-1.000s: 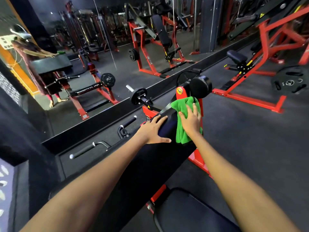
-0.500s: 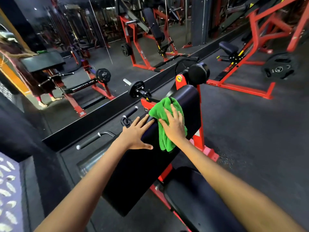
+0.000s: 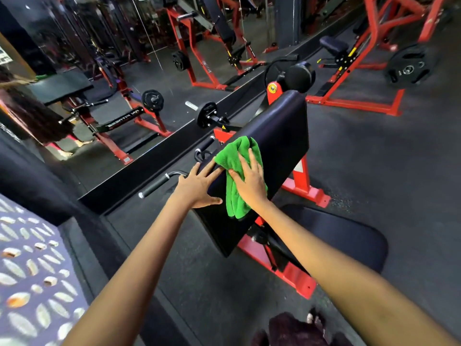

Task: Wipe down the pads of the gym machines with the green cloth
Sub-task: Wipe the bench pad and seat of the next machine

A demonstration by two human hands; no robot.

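Observation:
A slanted black arm pad [image 3: 279, 136] on a red machine frame fills the centre of the head view. The green cloth [image 3: 234, 158] lies crumpled on the pad's near half. My right hand [image 3: 249, 182] presses flat on the cloth with straight, spread fingers. My left hand [image 3: 198, 184] rests flat on the pad's left edge, fingers spread, just left of the cloth. Below the pad, a black seat pad [image 3: 349, 240] sits to the lower right.
A wall mirror [image 3: 99, 71] runs along the left, reflecting benches and a person. A curl bar with plates [image 3: 207, 116] and bar handles [image 3: 159, 186] lie left of the pad. Red machines [image 3: 374, 58] and a weight plate [image 3: 409, 68] stand at the far right.
Both hands and the cloth have slid down the pad towards me, from its top end to its near half. More of the pad and the seat pad now shows.

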